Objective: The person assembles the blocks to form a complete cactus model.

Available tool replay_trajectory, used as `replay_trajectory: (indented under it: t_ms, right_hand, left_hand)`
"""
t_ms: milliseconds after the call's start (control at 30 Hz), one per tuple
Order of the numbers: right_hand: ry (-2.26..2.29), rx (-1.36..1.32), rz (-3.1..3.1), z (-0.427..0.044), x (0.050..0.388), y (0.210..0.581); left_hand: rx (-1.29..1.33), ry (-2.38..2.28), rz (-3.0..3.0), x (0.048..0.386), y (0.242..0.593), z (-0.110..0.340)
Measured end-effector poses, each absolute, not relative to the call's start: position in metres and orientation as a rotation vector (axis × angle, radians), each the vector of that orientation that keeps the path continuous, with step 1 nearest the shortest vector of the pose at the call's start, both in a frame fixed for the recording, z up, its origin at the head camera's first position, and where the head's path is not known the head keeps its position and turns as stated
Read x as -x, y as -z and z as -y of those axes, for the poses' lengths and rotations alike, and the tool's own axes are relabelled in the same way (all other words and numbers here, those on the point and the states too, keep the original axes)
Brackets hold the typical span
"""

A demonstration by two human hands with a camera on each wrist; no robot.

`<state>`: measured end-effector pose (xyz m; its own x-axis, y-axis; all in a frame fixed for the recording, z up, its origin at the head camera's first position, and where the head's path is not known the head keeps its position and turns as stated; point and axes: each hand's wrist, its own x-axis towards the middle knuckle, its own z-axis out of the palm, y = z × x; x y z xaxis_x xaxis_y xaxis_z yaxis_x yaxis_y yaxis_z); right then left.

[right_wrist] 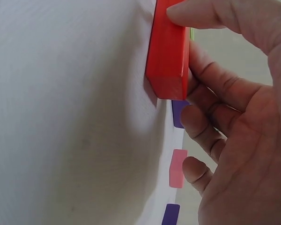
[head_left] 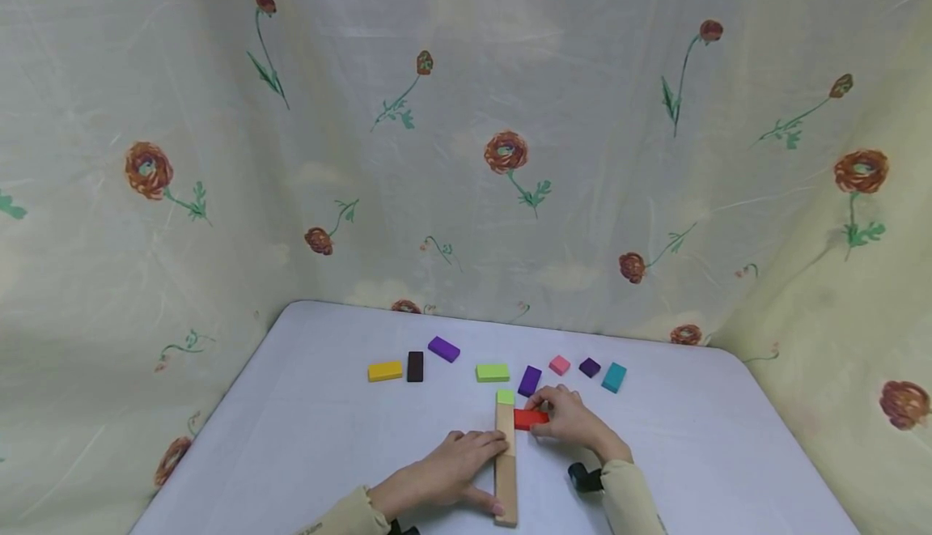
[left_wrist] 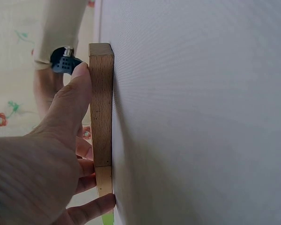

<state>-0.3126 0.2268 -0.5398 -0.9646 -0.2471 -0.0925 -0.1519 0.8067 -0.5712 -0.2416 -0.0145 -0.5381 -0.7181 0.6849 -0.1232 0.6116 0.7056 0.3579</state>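
My left hand [head_left: 455, 470] lies along the left side of a row of plain wooden blocks [head_left: 506, 490], set end to end on the table. Its fingertips touch the row near a joint, and the thumb touches the nearer block. In the left wrist view, the thumb [left_wrist: 75, 89] rests against that wooden block [left_wrist: 102, 108]. A small light green block [head_left: 506, 397] sits at the row's far end. My right hand [head_left: 575, 422] pinches a red block [head_left: 526, 419] between thumb and fingers, its left end against or very close to the row's right side.
Beyond the hands lie a yellow block [head_left: 384, 371], a black block [head_left: 415, 367], purple blocks [head_left: 443, 349], a long light green block [head_left: 493, 373], a pink block [head_left: 559, 365], a dark purple block [head_left: 590, 367] and a teal block [head_left: 614, 377]. Flowered cloth [head_left: 466, 195] hangs around the white table [head_left: 328, 438].
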Motion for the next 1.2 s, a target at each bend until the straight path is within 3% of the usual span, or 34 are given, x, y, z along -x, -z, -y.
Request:
replay_trajectory:
  t_ms: [567,1200]
  right_hand:
    - [0.918,0.319,-2.820,-0.230,0.311,0.541]
    - [1.195,0.285,-2.821,-0.267,0.316,0.527]
  left_hand:
    - [-1.068,-0.420,-2.681,0.242,0.542,0.014]
    - [-1.059,-0.430,-2.692,0.239,0.536,0.015]
